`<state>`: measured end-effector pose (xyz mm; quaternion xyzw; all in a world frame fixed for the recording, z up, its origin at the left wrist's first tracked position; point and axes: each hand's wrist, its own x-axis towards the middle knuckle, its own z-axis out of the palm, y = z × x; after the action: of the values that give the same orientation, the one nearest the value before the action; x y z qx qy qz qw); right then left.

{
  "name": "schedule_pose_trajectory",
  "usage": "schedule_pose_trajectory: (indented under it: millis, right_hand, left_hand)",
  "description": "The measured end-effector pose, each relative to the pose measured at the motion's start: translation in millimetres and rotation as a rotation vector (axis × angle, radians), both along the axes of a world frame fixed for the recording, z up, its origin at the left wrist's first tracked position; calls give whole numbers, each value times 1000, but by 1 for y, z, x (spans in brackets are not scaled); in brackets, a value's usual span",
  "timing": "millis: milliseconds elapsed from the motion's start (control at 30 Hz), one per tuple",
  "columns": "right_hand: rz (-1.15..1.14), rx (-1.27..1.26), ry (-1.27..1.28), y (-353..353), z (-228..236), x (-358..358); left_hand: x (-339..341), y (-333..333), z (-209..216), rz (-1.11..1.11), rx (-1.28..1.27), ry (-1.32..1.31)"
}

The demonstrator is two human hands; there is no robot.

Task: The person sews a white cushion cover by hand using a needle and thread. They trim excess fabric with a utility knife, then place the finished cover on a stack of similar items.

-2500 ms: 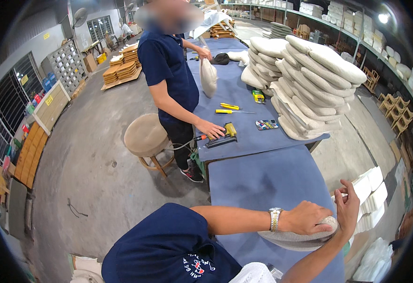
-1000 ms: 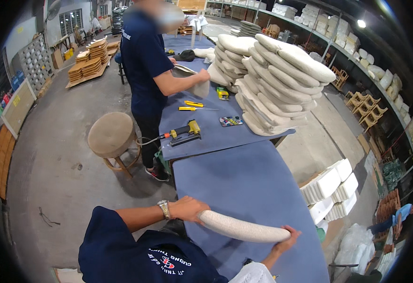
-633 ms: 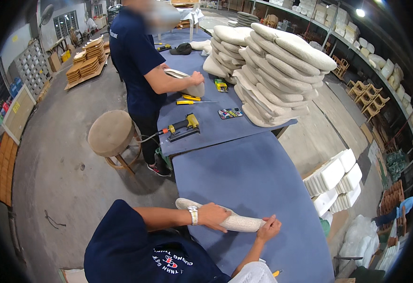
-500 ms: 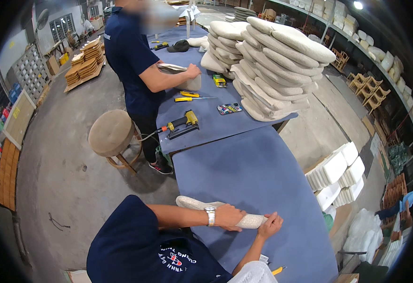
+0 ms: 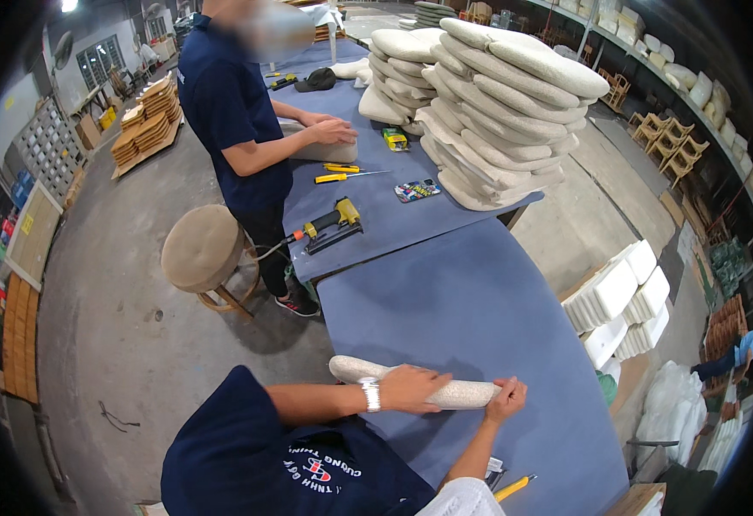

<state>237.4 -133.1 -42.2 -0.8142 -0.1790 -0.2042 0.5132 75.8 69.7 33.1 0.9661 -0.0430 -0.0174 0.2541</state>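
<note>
Cream, nubbly fabric covers the cushion [image 5: 411,384], a long flat pad seen edge-on, lying across the near end of the blue-covered table [image 5: 471,301] in the lower middle of the frame. Its left end juts just past the table's left edge; its right end stops well short of the right edge. The left hand [image 5: 411,389], with a watch at the wrist, lies flat over the pad's middle, fingers together and stretched along the top. The right hand [image 5: 507,399] cups the pad's right end, fingers curled against it and thumb underneath as far as can be seen.

Beyond the pad, the blue surface runs bare toward the middle of the frame, up to the seam where a second table section begins. On that far section lie a yellow-and-black staple gun [image 5: 332,225] with its hose trailing off the left edge, yellow-handled screwdrivers [image 5: 342,173], and a tall stack of cream cushions [image 5: 501,95] filling the upper right. A co-worker [image 5: 237,120] in a dark shirt stands at the upper left beside a round padded stool [image 5: 202,249], both hands on a pad. White foam blocks [image 5: 621,297] sit on the floor to the right of the table. A yellow pencil [image 5: 512,488] lies at the near edge, lower right of the hands.
</note>
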Motion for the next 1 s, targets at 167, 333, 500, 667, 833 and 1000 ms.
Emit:
schedule_pose_trajectory:
  millis: [167, 333, 500, 667, 833, 1000]
  right_hand:
    - [24, -39, 66, -20, 8, -7]
    - [67, 129, 195, -26, -9, -4]
    - [33, 206, 148, -21, -9, -3]
    - [6, 182, 168, -23, -15, -3]
    - [-58, 475, 180, -36, -15, 15]
    - [-38, 552, 310, -44, 11, 3]
  left_hand:
    - [-76, 75, -8, 103, 10, 91]
    - [-136, 120, -42, 297, -216, 180]
    - [-138, 136, -75, 305, -359, 321]
    - [-130, 145, -91, 199, -269, 240]
    - [-113, 130, -14, 123, -91, 221]
    - [-67, 79, 147, -42, -186, -263]
